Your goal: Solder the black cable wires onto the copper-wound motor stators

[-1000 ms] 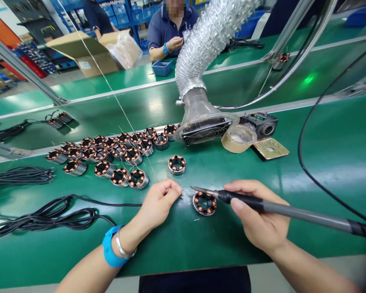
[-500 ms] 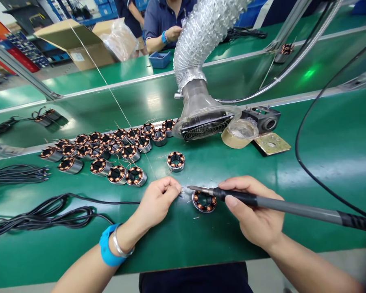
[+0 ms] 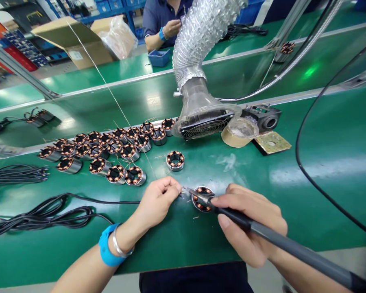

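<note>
My right hand (image 3: 251,224) is closed round the black and grey handle of a soldering iron (image 3: 234,217). Its tip reaches the thin wire ends just right of my left fingertips. My left hand (image 3: 158,201) is pinched on the end of a black cable (image 3: 110,201); the exact grip is hidden by the fingers. Under the iron's metal shaft lies a copper-wound motor stator (image 3: 205,208), flat on the green bench and partly covered. A second stator (image 3: 175,161) stands a little behind my hands.
Several stators (image 3: 133,176) crowd the back left. Coiled black cable (image 3: 49,217) lies at left. A fume extractor hood (image 3: 205,118) hangs ahead, beside a tape roll (image 3: 240,132) and a yellowish square plate (image 3: 273,143). A co-worker (image 3: 163,24) sits across the bench.
My right hand has lowered and the iron's handle now slants down more steeply toward me. A wisp of smoke has appeared beyond the stator. My left hand has barely moved.
</note>
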Tool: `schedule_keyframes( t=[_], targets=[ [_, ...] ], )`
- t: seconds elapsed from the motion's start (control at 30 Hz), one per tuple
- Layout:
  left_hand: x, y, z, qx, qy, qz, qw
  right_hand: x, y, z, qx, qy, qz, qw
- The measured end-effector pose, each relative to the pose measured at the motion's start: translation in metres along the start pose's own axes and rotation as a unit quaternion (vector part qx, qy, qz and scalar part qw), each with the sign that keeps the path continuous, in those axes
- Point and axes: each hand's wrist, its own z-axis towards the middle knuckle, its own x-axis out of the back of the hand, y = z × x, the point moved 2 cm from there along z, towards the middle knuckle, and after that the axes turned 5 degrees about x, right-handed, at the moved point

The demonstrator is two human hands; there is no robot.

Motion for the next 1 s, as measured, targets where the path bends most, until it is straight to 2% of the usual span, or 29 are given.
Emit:
schedule_keyframes(
  t=[0.1, 0.27, 0.6, 1.0],
  targets=[
    [0.0000, 0.0000, -0.0001, 0.000, -0.002, 0.000, 1.000, -0.0027, 0.0008, -0.0063, 0.043, -0.018, -0.017, 0.999],
    [0.0001, -0.0015, -0.0004, 0.000, 0.000, 0.011, 1.000, -0.0019, 0.0011, -0.0092, 0.068, -0.018, -0.023, 0.997],
    [0.0005, -0.0029, -0.0006, -0.005, -0.011, 0.002, 1.000, 0.0006, -0.0010, -0.0029, 0.059, 0.047, 0.005, 0.997],
    [0.0002, -0.0008, 0.0007, 0.002, -0.004, 0.012, 1.000, -0.0002, 0.0010, -0.0027, 0.057, 0.039, 0.011, 0.998]
  ],
)
